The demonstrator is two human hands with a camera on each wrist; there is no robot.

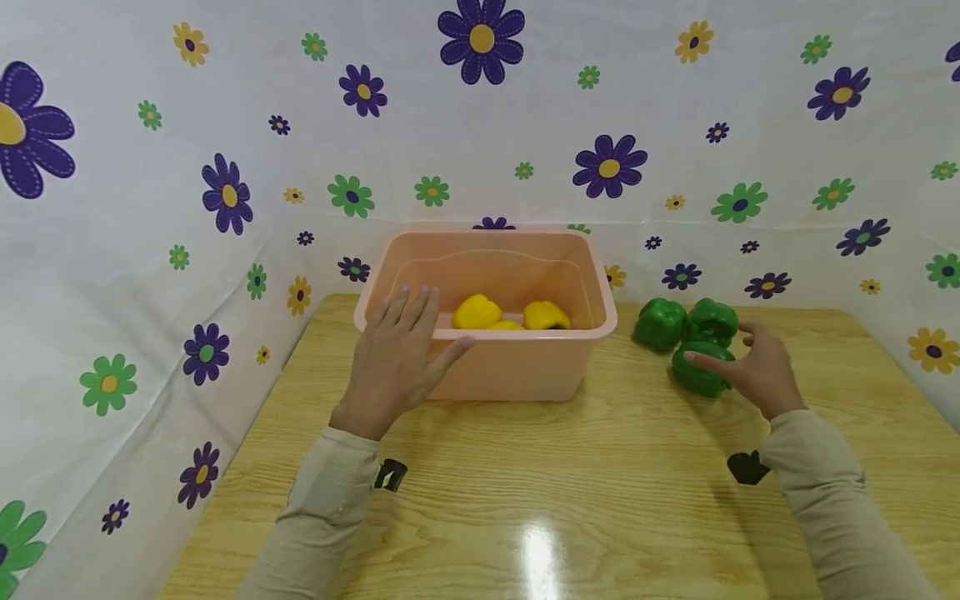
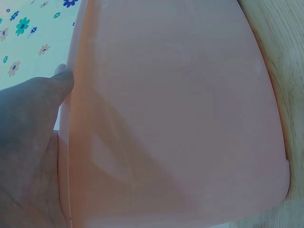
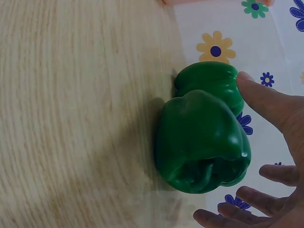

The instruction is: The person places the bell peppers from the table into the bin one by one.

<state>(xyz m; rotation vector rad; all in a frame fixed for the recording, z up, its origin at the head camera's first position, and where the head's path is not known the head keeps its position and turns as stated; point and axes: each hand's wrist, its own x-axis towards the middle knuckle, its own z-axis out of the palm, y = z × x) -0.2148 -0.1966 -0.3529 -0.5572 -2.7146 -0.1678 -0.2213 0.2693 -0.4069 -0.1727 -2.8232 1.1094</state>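
Observation:
A pink plastic bin point(image 1: 510, 367) stands toward the back of the wooden table, with several yellow bell peppers point(image 1: 477, 312) inside. My left hand point(image 1: 397, 358) lies over its front left rim, fingers straight and thumb along the edge; the left wrist view shows the thumb point(image 2: 61, 80) at the rim. Right of the bin, three green bell peppers sit in a cluster: one at the back left point(image 1: 660, 324), one at the back right point(image 1: 712, 321) and one in front point(image 1: 701, 369). My right hand point(image 1: 761, 371) spreads around the right side of the cluster, its thumb overlapping the front pepper.
The wooden table point(image 1: 480, 500) reaches back to a white flower-printed cloth point(image 1: 525, 117) that hangs behind and along the sides. Black wrist camera mounts point(image 1: 748, 467) show below the sleeves.

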